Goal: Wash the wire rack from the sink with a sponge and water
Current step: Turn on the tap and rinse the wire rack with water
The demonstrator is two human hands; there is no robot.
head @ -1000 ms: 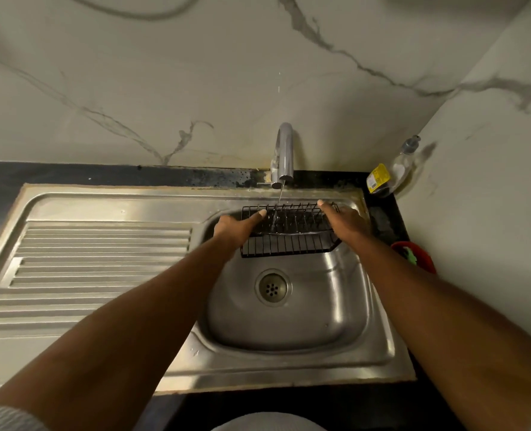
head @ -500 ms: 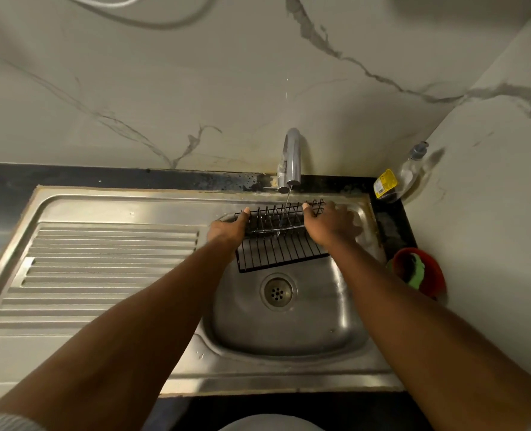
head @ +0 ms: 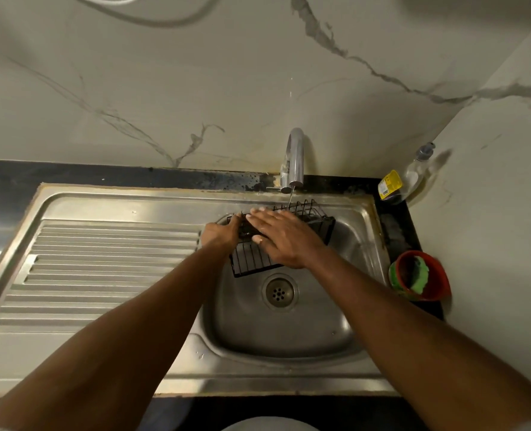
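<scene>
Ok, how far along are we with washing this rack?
Done: the tap runs and the rack is held under its thin stream. In hand: left hand grips one end, right hand lies flat across it. Left: scrubbing; the green sponge sits untouched in the red bowl.

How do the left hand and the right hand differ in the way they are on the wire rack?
The left hand grips the left end of the wire rack with curled fingers; the right hand lies flat across its top, fingers straight. The left hand is beside the draining board; the right hand is nearer the faucet. Both touch the rack above the sink.
</scene>
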